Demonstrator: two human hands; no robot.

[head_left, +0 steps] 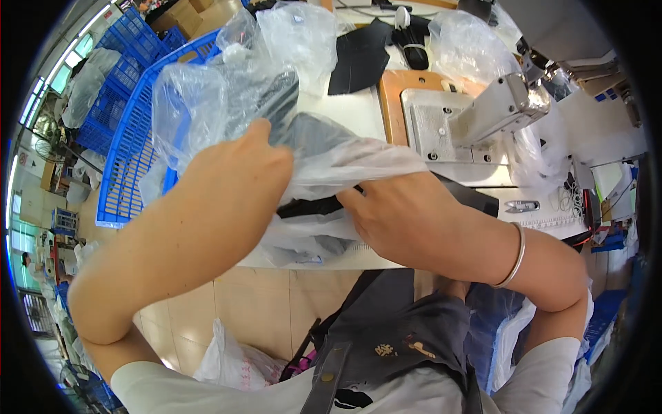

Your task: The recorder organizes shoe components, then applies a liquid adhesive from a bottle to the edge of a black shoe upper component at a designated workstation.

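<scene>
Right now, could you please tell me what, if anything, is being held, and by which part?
A clear plastic bag, by its left side in the left grip and its right end in the right grip; the exact finger contact is hidden.

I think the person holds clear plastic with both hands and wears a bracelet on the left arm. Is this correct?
Not on the left arm: the head view shows the bracelet on the right arm. The left hand and right hand do hold clear plastic.
</scene>
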